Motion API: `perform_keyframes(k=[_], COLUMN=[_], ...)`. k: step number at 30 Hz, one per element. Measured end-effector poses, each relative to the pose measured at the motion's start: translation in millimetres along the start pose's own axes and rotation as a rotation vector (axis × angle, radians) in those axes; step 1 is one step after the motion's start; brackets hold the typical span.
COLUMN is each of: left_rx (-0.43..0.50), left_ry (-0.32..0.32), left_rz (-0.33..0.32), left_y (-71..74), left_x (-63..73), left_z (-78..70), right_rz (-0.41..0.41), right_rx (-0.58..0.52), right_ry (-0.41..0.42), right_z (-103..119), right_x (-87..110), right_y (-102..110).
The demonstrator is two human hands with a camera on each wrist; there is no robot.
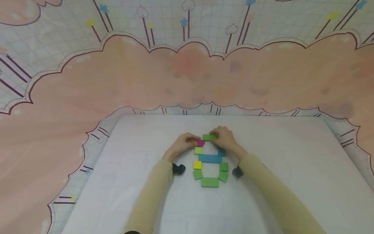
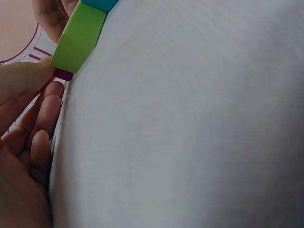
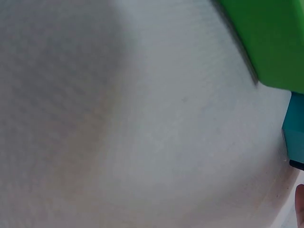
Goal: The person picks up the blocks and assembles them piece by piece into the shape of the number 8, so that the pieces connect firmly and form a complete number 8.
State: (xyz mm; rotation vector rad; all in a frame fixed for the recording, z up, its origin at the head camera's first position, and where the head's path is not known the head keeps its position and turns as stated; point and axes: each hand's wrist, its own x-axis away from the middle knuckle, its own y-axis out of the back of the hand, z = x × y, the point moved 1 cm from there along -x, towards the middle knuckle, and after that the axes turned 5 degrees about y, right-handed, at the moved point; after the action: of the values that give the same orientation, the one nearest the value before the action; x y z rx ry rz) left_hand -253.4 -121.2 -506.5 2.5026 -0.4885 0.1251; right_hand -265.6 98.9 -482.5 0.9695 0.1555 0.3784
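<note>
My left hand (image 1: 183,144) pinches a small magenta block (image 1: 200,142) at the upper left of a block outline. In the left wrist view, the thumb lies against that magenta block (image 2: 63,74), largely hidden behind a lime-green block (image 2: 78,40). At the top of the outline my right hand (image 1: 225,139) grips the right end of a long green block (image 1: 208,137), thumb in front and fingers behind. Just below that hand is a small teal block (image 1: 221,152), partly covered. The right wrist view catches only a fingertip (image 3: 300,204) beyond the teal block (image 3: 295,128).
A long blue block (image 1: 210,158) crosses the outline's middle. Below it are a yellow block (image 1: 197,165), several green blocks, and a long green block (image 1: 209,182) at the bottom. All lie on a white table (image 1: 117,182) before a patterned cloth (image 1: 187,81).
</note>
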Motion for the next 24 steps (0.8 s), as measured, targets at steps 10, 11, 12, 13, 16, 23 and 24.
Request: perform_keyframes(k=[10, 11, 12, 13, 16, 23, 24], left_rx=[-0.015, -0.017, -0.018, -0.019, -0.018, 0.020, 0.034], left_ry=[-0.023, -0.024, -0.024, -0.024, -0.025, -0.012, -0.013], left_rz=[-0.001, -0.002, -0.003, -0.002, 0.000, -0.001, -0.010], left_y=[0.4, 0.6, 0.7, 0.9, 1.4, 1.3, 1.3], left_x=[-2.4, -2.5, -2.6, -2.6, -2.7, -2.3, -2.8], left_z=[1.8, 1.7, 1.6, 1.3, 1.3, 3.8, 4.9], right_rz=[0.002, 0.003, 0.004, 0.003, 0.002, -0.048, -0.065], right_rx=[0.023, 0.021, 0.021, 0.020, 0.014, -0.121, -0.151], right_ry=[-0.009, -0.012, -0.014, -0.012, -0.011, -0.039, -0.047], right_z=[0, 0, 0, -1, -1, -6, -8], right_x=[1.3, 1.2, 1.2, 1.2, 1.6, 8.7, 11.3], right_y=[0, 0, -1, -1, -1, 4, 6])
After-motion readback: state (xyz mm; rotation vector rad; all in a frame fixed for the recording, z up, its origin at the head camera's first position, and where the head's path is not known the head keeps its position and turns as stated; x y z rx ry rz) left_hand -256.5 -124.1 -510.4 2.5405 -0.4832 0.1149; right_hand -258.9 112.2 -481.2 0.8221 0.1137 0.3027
